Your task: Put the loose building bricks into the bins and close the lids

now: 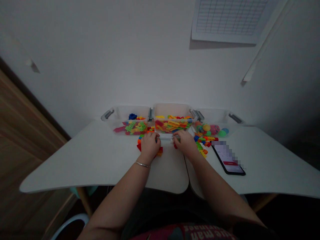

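Observation:
My left hand point(149, 146), with a thin bracelet at the wrist, is curled over the table just in front of the middle bin. Its fingers are closed, and what they hold is hidden. Red, orange and green plastic building blocks point(160, 152) lie under and beside it. To its right, my right hand point(185, 143) has its fingertips pinched together near a small whitish piece, too blurred to name. A pale grey-white bar point(166, 136) spans the gap between both hands; I cannot tell whether either grips it. More loose building blocks point(203, 141) lie right of my right hand.
Three clear bins stand along the wall: the left bin point(110, 125) and middle bin point(172, 108) contain coloured pieces, the right bin point(233, 128) coloured balls. A phone point(228, 158) lies on the white table point(87, 160) at right. A seam divides the tabletop near my right forearm.

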### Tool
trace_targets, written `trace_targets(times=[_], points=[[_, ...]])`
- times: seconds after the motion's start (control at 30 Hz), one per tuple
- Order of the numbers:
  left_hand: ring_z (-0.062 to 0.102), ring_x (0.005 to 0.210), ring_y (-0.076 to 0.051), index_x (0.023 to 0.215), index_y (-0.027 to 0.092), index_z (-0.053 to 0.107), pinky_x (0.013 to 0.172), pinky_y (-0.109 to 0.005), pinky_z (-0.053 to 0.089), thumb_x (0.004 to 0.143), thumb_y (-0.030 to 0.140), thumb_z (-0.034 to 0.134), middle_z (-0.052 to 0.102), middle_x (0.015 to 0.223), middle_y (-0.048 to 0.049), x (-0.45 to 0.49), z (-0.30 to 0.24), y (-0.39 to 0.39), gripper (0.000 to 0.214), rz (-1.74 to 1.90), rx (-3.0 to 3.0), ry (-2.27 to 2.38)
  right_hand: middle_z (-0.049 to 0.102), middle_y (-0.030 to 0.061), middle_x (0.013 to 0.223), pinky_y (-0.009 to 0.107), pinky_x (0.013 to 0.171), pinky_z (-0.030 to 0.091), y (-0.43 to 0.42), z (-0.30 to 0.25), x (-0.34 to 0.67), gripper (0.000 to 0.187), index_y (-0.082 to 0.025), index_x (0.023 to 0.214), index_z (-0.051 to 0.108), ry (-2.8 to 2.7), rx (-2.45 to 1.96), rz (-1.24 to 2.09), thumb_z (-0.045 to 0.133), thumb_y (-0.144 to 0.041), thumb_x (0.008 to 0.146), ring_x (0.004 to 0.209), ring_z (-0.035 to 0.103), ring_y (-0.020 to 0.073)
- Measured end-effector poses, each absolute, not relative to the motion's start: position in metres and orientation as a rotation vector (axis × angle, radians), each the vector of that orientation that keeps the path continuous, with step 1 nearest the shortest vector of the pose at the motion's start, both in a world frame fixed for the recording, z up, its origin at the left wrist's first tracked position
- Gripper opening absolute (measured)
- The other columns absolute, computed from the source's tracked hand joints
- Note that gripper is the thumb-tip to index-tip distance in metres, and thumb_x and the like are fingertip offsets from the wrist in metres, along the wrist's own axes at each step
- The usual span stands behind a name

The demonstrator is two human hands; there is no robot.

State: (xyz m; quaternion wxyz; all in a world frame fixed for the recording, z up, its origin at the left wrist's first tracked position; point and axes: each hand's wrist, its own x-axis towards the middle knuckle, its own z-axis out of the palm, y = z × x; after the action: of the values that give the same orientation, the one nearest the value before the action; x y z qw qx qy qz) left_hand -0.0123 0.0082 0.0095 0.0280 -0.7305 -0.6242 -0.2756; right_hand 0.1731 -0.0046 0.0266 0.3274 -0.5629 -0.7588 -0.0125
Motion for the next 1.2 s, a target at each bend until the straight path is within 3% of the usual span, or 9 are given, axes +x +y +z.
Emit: trace_targets(times=[0.17,0.47,0.97,1.2], points=[[0.056,0.100,-0.026,0.098,0.021,0.066,0.091,-0.038,0.042,0.084,0.026,0.052,0.065,0.102,-0.0081,-0.011,0.008,0.007,0.021,-0.795,-2.226,-1.932,0.066,0.0136,0.105,0.039,0.094,0.039,-0.013,0.010,0.172,0.023,-0.016,0.099,0.066,-2.135,-1.681,-0.199,0.054,-0.030,0.086,0.104,0.054,0.0277],[0.055,0.104,-0.028,0.099,0.020,0.067,0.094,-0.040,0.041,0.085,0.032,0.051,0.065,0.105,-0.0092,-0.011,0.008,0.006,0.024,-0.758,-2.145,-1.983,0.063,0.0132,0.113,0.040,0.098,0.038,-0.012,-0.003,0.173,0.032,-0.017,0.111,0.064,-2.132,-1.663,-0.211,0.059,-0.029,0.083,0.110,0.050,0.0284],[0.054,0.108,-0.030,0.105,0.019,0.067,0.095,-0.042,0.041,0.087,0.036,0.047,0.066,0.111,-0.0103,-0.012,0.009,0.005,0.032,-0.739,-2.121,-2.032,0.066,0.0086,0.106,0.037,0.095,0.041,-0.011,-0.009,0.167,0.014,-0.018,0.096,0.064,-2.176,-1.331,-0.119,0.060,-0.023,0.084,0.104,0.054,0.0234],[0.043,0.129,-0.033,0.126,0.024,0.060,0.109,-0.050,0.029,0.090,0.041,0.043,0.056,0.137,-0.0061,-0.014,0.002,0.008,0.043,-0.630,-2.198,-2.065,0.070,0.0044,0.098,0.035,0.095,0.040,-0.014,-0.006,0.166,0.015,-0.020,0.099,0.065,-2.277,-1.337,-0.070,0.059,-0.020,0.085,0.101,0.055,0.0223]])
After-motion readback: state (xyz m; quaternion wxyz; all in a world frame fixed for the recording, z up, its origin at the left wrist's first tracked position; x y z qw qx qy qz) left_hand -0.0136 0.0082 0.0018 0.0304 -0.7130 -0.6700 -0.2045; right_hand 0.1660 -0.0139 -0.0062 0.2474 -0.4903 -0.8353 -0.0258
